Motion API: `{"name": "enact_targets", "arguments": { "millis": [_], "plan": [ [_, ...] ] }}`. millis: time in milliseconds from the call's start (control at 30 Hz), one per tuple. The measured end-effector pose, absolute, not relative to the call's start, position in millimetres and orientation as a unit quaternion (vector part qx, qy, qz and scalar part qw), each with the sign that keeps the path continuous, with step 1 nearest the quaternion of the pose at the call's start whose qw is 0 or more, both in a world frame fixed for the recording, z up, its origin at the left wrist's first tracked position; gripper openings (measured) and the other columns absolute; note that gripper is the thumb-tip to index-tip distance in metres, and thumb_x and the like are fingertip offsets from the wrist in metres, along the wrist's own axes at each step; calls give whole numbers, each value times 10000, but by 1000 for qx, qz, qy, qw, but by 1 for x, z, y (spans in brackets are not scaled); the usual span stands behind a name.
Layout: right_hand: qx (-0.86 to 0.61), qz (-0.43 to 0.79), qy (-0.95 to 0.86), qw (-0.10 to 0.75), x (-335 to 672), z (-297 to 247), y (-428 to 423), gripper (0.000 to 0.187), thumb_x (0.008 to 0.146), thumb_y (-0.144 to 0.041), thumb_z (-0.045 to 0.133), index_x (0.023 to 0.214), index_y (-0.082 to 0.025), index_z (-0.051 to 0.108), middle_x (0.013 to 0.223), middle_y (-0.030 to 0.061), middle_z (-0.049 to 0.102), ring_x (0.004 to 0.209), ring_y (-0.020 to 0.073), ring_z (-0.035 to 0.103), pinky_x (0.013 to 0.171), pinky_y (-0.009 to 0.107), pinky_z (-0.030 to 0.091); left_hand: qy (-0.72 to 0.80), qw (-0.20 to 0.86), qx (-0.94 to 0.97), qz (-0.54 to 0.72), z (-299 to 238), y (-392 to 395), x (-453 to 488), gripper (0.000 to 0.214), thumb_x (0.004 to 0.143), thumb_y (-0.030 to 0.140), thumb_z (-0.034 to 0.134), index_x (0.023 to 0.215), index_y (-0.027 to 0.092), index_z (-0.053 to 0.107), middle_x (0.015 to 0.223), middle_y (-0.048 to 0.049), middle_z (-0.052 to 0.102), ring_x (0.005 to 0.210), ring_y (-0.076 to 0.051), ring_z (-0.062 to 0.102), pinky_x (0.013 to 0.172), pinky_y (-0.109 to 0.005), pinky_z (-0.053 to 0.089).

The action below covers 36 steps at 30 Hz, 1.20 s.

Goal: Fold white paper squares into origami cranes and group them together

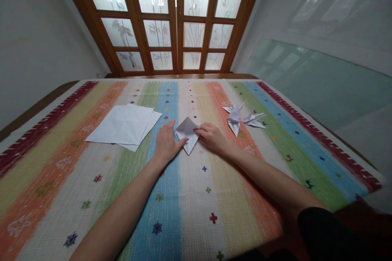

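Note:
A small white sheet of origami paper (pixel 187 133), folded into a kite-like diamond, lies on the striped tablecloth in front of me. On its left side is my left hand (pixel 167 142), open, the fingers stretched forward and the thumb resting on the paper's lower part. My right hand (pixel 210 135) pinches the paper's right corner between thumb and forefinger. Its other fingers are curled and partly hidden. To the right stand folded paper cranes (pixel 235 115), close together with pointed wings and tails. A loose stack of white square sheets (pixel 122 124) lies to the left, with crease lines on the top one.
The table is covered by a striped cloth (pixel 211 195) with small printed figures. Wooden doors with frosted panes (pixel 157 34) stand beyond its far edge. A pale glass panel (pixel 306 69) is along the right wall. A dark sleeve (pixel 324 232) shows at lower right.

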State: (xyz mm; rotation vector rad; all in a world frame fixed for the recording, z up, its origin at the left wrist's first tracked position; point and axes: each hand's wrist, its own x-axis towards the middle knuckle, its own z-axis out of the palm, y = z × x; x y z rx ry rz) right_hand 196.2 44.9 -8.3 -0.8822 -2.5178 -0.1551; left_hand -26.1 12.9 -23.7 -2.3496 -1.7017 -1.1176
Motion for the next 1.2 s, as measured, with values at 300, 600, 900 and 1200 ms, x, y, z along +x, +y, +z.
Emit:
{"name": "enact_targets", "arguments": {
  "millis": [300,600,900,1200],
  "plan": [
    [-397,-226,-880,132,193,-1,1,216,904,-105,505,787,-134,684,726,102,643,721,214,487,678,352,302,-422,-9,-863,-276,-18,10,-26,203,931,257,504,991,189,685,1047,-65,706,1001,-248,582,889,-428,446],
    [-294,-260,-900,191,204,1,12,61,857,-250,638,822,-214,673,1350,57,551,1281,275,384,1076,451,217,-414,-36,-880,-229,-18,11,-26,237,929,282,517,1027,199,716,1098,-61,711,1003,-250,586,868,-433,460],
    [-372,-183,-891,186,177,5,18,86,848,-167,613,801,-185,682,1417,107,489,1404,339,269,1151,614,92,-414,-74,-873,-246,-14,11,-24,324,964,284,434,931,195,744,1028,-75,726,965,-231,613,876,-435,483],
    [-320,-44,-904,280,185,-7,31,335,892,-177,570,1222,-231,579,1372,127,509,1318,282,414,1080,525,347,-421,-61,-877,-224,-13,8,-23,186,866,308,606,975,204,715,1090,-82,686,1018,-263,590,883,-449,475]
  ]
}}
